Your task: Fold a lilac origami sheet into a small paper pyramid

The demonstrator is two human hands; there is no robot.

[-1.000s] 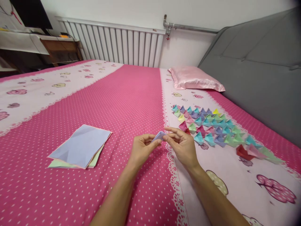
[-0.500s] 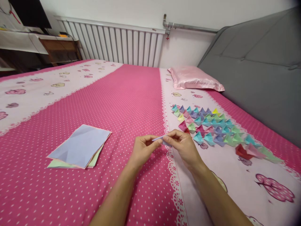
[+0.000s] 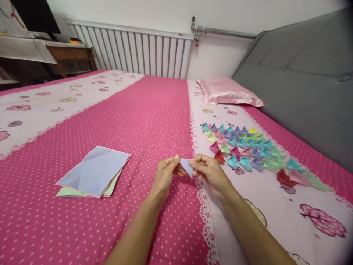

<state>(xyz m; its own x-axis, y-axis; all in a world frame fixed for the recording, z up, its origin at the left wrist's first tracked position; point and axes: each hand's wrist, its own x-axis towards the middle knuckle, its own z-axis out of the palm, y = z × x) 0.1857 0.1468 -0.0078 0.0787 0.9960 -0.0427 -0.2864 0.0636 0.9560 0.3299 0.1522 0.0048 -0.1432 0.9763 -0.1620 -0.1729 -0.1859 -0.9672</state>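
Observation:
Between my two hands is a small folded lavender paper, a triangle with its point hanging downward. My left hand pinches its left corner, thumb on top. The fingers of my right hand are closed on its right side. To the right lie rows of several small folded paper boats in blue, green, pink, red, purple and yellow. A stack of square paper sheets rests on the left, lavender on top with green beneath.
The bed has a pink dotted cover with pale printed bands. A pink satin pillow lies by the grey padded headboard. Behind stands a white radiator, with a desk and monitor at the far left.
The folded paper has turned from nearly edge-on to showing its flat triangular face. My left thumb has moved up to its corner, and my right hand has shifted slightly down.

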